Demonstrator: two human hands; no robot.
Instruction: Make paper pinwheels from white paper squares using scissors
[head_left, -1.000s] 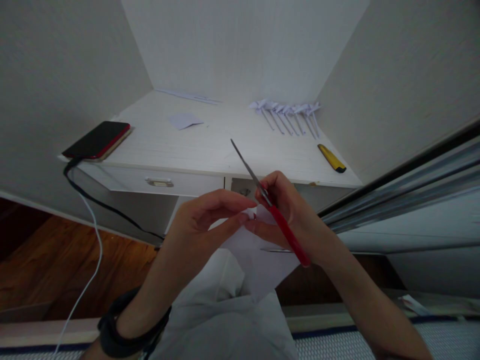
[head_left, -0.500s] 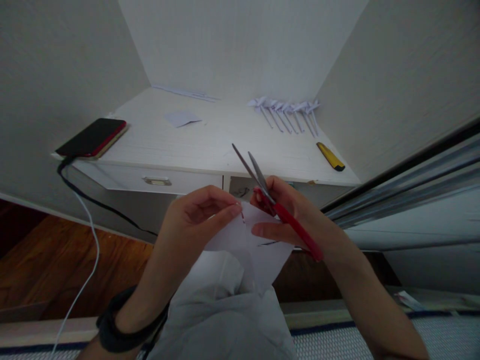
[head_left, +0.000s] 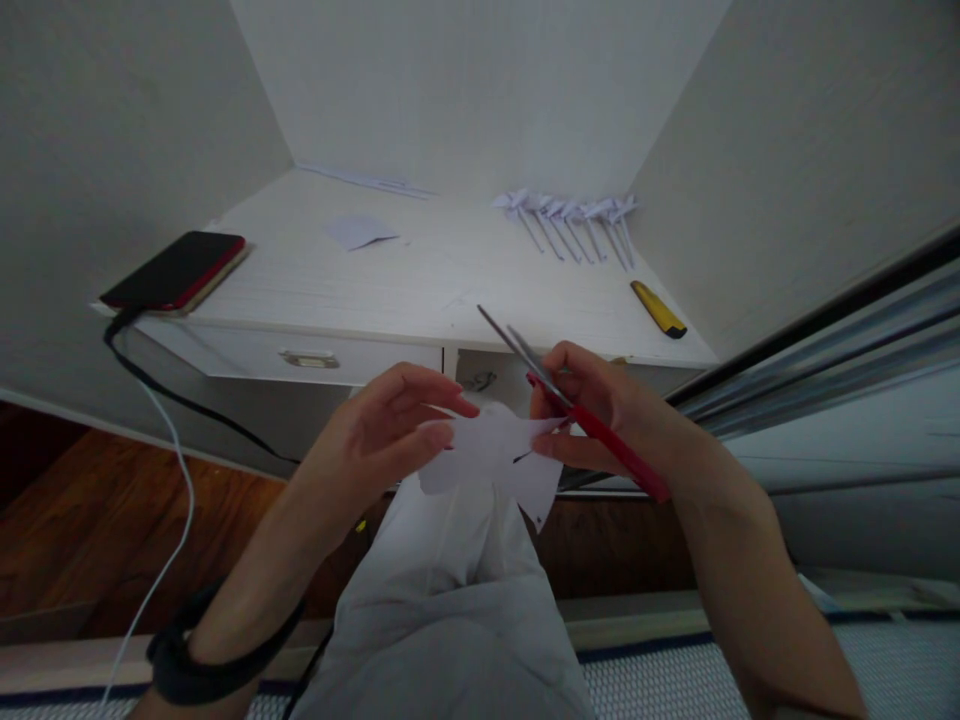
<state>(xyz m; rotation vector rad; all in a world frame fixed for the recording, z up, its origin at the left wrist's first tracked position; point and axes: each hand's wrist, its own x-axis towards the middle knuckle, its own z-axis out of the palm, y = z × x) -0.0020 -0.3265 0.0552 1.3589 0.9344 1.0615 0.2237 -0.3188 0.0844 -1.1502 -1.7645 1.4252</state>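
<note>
A cut piece of white paper [head_left: 480,450] is in front of me above my lap, with slits and small dark marks on it. My right hand [head_left: 607,405] pinches its right side between thumb and fingers. That same hand keeps hold of red-handled scissors [head_left: 619,452], their blades slightly apart and pointing up and left toward the desk. At the paper's left edge is my left hand [head_left: 390,425], thumb and forefinger spread apart. Its thumb tip overlaps the paper; whether it presses on it is unclear.
On the white desk [head_left: 420,290] lie several paper pinwheels [head_left: 566,220], paper strips [head_left: 367,182], a loose paper piece [head_left: 361,232] and a yellow-black cutter [head_left: 658,309]. A phone [head_left: 176,270] with a cable sits at the left edge, above a drawer [head_left: 330,358].
My left fingers have parted from their pinch and moved slightly left. The paper has turned and shifted up a little. My right hand, with the scissors, has moved slightly right.
</note>
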